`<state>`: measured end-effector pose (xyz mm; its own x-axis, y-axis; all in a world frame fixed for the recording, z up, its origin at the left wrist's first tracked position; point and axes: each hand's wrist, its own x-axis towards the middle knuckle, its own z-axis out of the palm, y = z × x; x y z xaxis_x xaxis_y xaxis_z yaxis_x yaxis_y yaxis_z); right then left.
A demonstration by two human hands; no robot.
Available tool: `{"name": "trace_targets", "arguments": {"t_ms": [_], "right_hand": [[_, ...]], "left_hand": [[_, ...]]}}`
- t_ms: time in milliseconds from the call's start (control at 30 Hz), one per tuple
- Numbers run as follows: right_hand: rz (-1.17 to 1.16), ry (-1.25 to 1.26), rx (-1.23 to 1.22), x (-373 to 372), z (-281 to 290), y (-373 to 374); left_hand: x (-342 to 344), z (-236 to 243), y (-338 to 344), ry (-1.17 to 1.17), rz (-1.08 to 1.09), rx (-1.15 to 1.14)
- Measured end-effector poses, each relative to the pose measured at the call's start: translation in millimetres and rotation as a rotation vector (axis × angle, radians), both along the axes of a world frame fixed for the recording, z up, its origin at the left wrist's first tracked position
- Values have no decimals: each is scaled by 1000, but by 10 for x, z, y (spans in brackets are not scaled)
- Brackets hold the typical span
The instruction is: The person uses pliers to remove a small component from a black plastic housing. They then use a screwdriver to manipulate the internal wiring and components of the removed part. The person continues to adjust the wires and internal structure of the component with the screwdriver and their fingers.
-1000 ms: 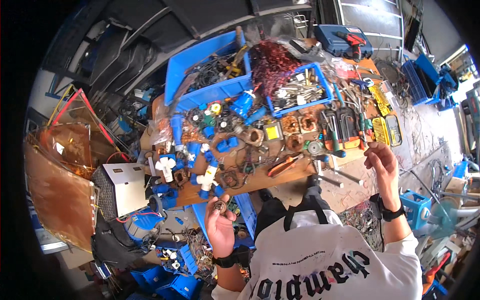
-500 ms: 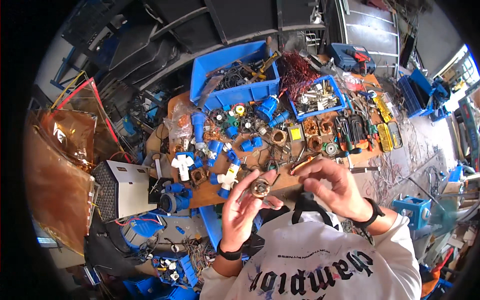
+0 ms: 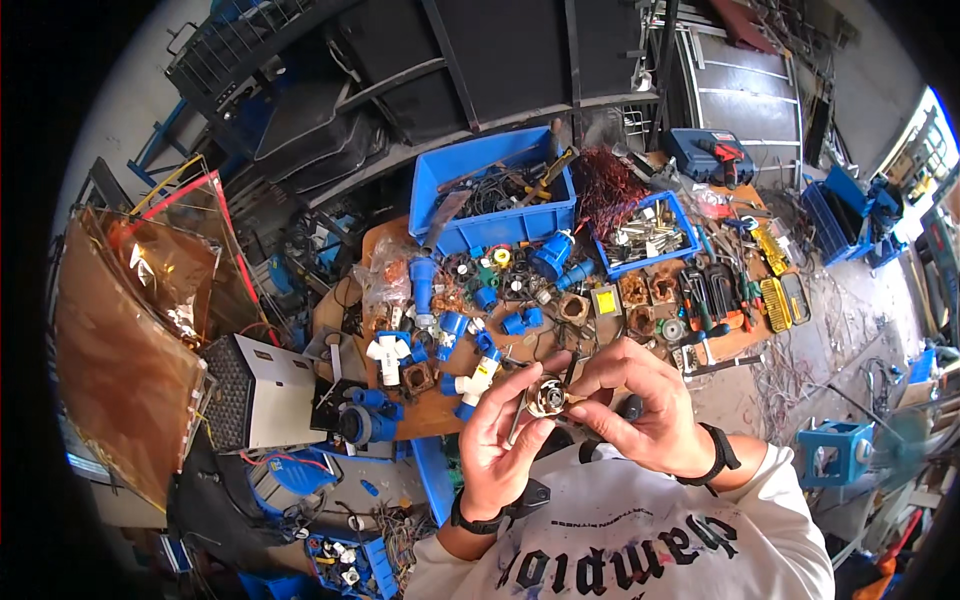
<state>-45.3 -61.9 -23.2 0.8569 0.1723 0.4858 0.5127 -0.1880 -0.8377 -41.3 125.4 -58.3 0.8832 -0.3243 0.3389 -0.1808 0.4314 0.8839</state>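
1. Left hand [image 3: 497,445] is rising from the lower edge, palm toward the camera, fingers curled up around a small round metal part [image 3: 546,398]. Thumb and fingertips are gripping its left rim.
2. Right hand [image 3: 645,405] is coming in from the right, thumb and forefinger closing on the same part from above and the right side. Its other fingers are bending loosely beneath, and something dark is showing against the palm; cannot tell what it is.
3. The part is sitting between the two sets of fingertips, held up off the bench [image 3: 420,420]. It is pale and ring-shaped with a darker centre; finer detail is too small to read.
4. A black wristband [image 3: 720,455] is sitting on the right wrist, a dark band [image 3: 478,523] on the left.
5. Just beyond the fingertips, blue plugs [image 3: 520,321] and white fittings [image 3: 388,352] are lying scattered on the wooden top.
6. Farther past the fingers, a large blue bin [image 3: 470,180] is holding cables and tools; to its right a smaller blue tray [image 3: 648,232] is holding metal bits, with a tangle of copper wire [image 3: 605,185] between them.
7. Right of the fingers, hand tools [image 3: 715,290] are lying in a row.
8. Left of the left fingers, a white vented box [image 3: 262,395] is standing beside the bench.
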Motion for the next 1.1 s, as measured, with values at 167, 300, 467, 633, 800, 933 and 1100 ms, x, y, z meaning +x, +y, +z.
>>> {"name": "trace_targets", "arguments": {"t_ms": [167, 300, 467, 633, 800, 933, 1100], "right_hand": [[-23, -59, -22, -15, 37, 16], [-53, -89, -25, -30, 34, 16], [-97, -139, -56, -42, 50, 9], [-62, -124, -41, -49, 93, 42], [-69, -116, -46, -27, 92, 64], [-61, 16, 24, -49, 117, 88], [-56, -100, -28, -15, 90, 79]], "left_hand": [[7, 19, -10, -47, 17, 3], [6, 24, -34, -64, 11, 0], [33, 20, -44, -120, 30, 16], [46, 25, -84, -251, 128, 94], [52, 3, -84, -289, 168, 101], [54, 0, -72, -302, 203, 112], [64, 42, -71, -367, 275, 177]]}}
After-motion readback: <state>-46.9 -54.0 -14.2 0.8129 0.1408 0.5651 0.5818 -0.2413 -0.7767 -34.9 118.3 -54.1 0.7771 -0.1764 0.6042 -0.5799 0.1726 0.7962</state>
